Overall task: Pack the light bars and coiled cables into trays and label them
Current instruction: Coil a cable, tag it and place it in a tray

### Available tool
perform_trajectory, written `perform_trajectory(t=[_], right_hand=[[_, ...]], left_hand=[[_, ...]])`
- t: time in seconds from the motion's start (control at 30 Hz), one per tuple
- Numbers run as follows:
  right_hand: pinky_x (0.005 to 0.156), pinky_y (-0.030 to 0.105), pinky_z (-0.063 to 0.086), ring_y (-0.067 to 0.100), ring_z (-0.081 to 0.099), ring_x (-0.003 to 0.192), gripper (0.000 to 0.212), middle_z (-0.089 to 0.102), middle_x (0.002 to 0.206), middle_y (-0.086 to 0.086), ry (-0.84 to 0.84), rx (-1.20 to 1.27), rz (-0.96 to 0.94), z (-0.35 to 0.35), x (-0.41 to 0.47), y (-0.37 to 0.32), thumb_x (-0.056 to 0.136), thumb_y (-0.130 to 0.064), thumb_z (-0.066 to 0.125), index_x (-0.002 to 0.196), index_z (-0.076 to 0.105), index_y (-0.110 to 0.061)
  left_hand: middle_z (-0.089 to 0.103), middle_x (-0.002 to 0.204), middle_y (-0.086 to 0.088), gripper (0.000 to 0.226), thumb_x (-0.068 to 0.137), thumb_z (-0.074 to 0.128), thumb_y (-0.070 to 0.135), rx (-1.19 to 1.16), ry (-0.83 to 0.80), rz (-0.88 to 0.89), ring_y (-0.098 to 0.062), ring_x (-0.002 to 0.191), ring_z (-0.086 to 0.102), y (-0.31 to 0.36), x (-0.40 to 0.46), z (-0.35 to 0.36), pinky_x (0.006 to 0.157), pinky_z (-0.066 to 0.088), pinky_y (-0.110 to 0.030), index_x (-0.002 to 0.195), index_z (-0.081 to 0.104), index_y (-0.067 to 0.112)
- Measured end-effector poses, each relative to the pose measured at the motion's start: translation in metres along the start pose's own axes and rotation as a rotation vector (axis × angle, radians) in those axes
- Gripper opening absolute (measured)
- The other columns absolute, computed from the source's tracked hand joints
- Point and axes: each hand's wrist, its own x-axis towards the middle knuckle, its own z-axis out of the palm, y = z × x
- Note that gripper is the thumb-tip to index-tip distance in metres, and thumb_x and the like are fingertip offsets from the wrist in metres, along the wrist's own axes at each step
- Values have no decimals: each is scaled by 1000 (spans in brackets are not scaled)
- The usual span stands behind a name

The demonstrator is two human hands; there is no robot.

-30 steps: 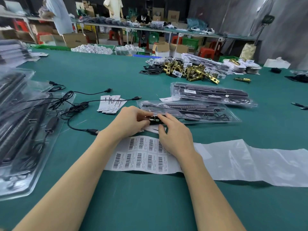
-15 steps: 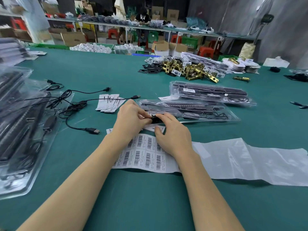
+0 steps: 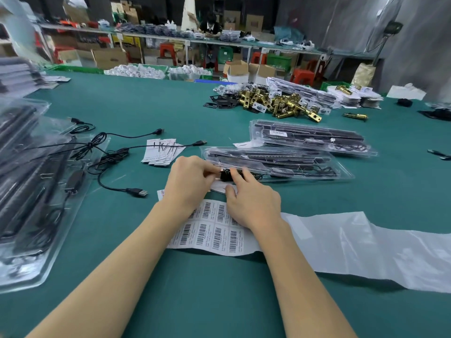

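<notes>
My left hand (image 3: 189, 182) and my right hand (image 3: 252, 202) meet over a small black coiled cable (image 3: 226, 173), both pinching it just in front of a clear tray (image 3: 275, 162) that holds black light bars. A second packed tray (image 3: 310, 137) lies behind it. Under my wrists lies a sheet of barcode labels (image 3: 212, 232). Loose black USB cables (image 3: 114, 154) sprawl on the green table to the left. A small stack of white cards (image 3: 161, 151) sits beside them.
A pile of clear trays with black bars (image 3: 31, 191) fills the left edge. A long white plastic sheet (image 3: 366, 247) lies at the right. Brass lock parts (image 3: 280, 103) are heaped further back. A person sits at the far bench (image 3: 211, 25).
Both hands stay on the small black cable, shifting only slightly. The camera has tilted a little, so the table appears to have moved.
</notes>
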Motion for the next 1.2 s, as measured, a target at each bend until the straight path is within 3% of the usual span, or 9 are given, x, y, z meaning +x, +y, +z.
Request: perform_trajectory(t=[0.17,0.33,0.47,0.67,0.77,0.9,1.03,1.13,1.2], right_hand=[[82,37,38,32,56,124,52,13,167,-11,-37,-3,21,-2,2,-1,105,-45,23,157,17,-41],[99,40,42,33,48,135,55,9,168,-11,-89,-14,17,-5,5,0,105,-45,24,158,11,-43],[98,40,43,32,52,132,56,14,167,-11,-78,16,-14,-6,5,2,102,-44,29,157,15,-43],[95,39,43,33,55,128,54,15,167,-13,-33,39,-16,-5,3,3,103,-45,26,156,17,-44],[94,38,45,31,54,128,58,12,168,-10,-16,44,-32,-6,1,6,103,-44,31,158,16,-37],[98,38,45,32,48,134,68,6,169,4,-2,104,22,-9,0,13,102,-42,43,160,16,-18],[80,34,41,36,55,122,64,12,165,18,30,125,118,-7,0,7,102,-35,43,156,21,-7],[87,36,45,33,53,126,56,29,160,13,64,124,106,-8,0,9,103,-31,39,152,29,-7],[94,35,45,30,50,131,57,30,162,7,68,120,95,-9,0,12,104,-31,38,155,27,-10]], left_hand=[[75,83,-7,25,92,58,11,170,-5,67,-31,77,66,7,-5,2,71,53,-40,97,80,21],[74,88,-10,24,96,53,13,104,131,141,-32,86,65,25,-4,5,81,50,-44,111,71,9],[76,98,-8,27,96,50,12,40,-14,128,-30,95,68,33,5,10,85,52,-41,108,74,10],[71,86,-3,18,92,50,6,100,-119,211,-26,80,61,20,-5,14,74,49,-42,91,68,8],[74,104,-2,26,94,51,8,120,-148,239,-23,95,66,15,-6,13,82,51,-39,110,71,11],[72,110,-8,26,100,48,15,196,-183,214,-27,101,65,10,-4,19,87,52,-43,111,69,5],[72,112,-3,26,101,49,17,252,-140,240,-25,109,57,9,-5,20,93,48,-42,111,71,6],[73,112,-1,29,102,47,20,310,-148,229,-25,109,54,11,-6,20,92,47,-40,113,71,9],[72,113,3,31,103,43,24,331,-165,197,-21,110,52,12,-6,20,87,50,-40,114,69,13]])
